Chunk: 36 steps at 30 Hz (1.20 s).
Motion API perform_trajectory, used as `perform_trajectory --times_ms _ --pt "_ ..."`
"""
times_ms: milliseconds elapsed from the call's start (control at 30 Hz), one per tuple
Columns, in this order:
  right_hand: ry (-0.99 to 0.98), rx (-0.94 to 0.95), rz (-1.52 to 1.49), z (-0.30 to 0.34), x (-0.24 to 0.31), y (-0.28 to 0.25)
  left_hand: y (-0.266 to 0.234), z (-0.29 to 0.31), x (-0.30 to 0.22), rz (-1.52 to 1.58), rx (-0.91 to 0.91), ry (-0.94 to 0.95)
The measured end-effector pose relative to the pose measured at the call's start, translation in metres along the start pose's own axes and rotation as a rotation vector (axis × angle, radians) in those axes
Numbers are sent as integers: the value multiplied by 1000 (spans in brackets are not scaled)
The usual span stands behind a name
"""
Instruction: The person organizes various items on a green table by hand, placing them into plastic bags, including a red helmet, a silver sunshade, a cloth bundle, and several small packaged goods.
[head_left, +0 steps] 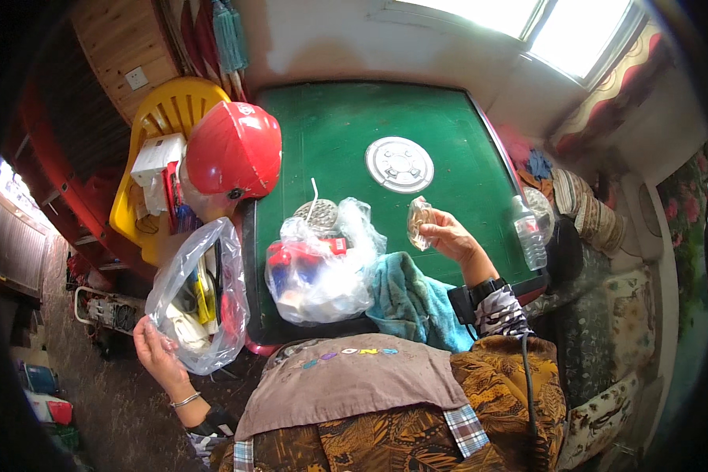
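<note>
At the table's left edge, my left hand grips the rim of a see-through plastic bag. Inside that bag are yellow, white and dark items, among them a yellow packet. Over the green tabletop, my right hand pinches a small see-through packet with brownish contents I cannot make out. Between my hands sits another see-through bag holding red and blue packages. A teal towel hangs over the near table edge, below my right hand.
A red helmet rests at the table's left corner, beside a yellow chair bearing a white box. A round pale plate is set in the tabletop. A plastic bottle lies at the right edge. Behind the bag is a grey perforated disc.
</note>
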State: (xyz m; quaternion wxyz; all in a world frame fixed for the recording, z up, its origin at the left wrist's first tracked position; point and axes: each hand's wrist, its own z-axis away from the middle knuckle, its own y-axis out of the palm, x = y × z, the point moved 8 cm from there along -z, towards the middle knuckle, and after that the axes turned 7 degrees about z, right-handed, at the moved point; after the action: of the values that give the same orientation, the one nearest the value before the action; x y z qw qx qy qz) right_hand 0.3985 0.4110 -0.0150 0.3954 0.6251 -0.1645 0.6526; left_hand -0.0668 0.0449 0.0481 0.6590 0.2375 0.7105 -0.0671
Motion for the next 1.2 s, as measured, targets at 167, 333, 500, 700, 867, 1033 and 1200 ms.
perform_trajectory --times_ms 167,333,500,700,867,1033,1200 --pt "27 142 -8 -14 -3 69 -15 11 -6 52 -104 -57" --pt "218 475 187 -15 14 219 6 8 -17 85 -20 -32" --pt "231 782 673 -67 -46 340 -1 11 -33 207 39 5" --pt "248 755 482 -119 -98 417 -8 13 -43 236 -3 -17" --pt "246 822 478 -99 -109 418 -15 8 -42 255 2 -17" --pt "235 727 423 -91 -107 404 -11 0 -34 267 31 -6" --pt "246 683 343 -89 -93 398 -2 -3 -35 259 38 -3"
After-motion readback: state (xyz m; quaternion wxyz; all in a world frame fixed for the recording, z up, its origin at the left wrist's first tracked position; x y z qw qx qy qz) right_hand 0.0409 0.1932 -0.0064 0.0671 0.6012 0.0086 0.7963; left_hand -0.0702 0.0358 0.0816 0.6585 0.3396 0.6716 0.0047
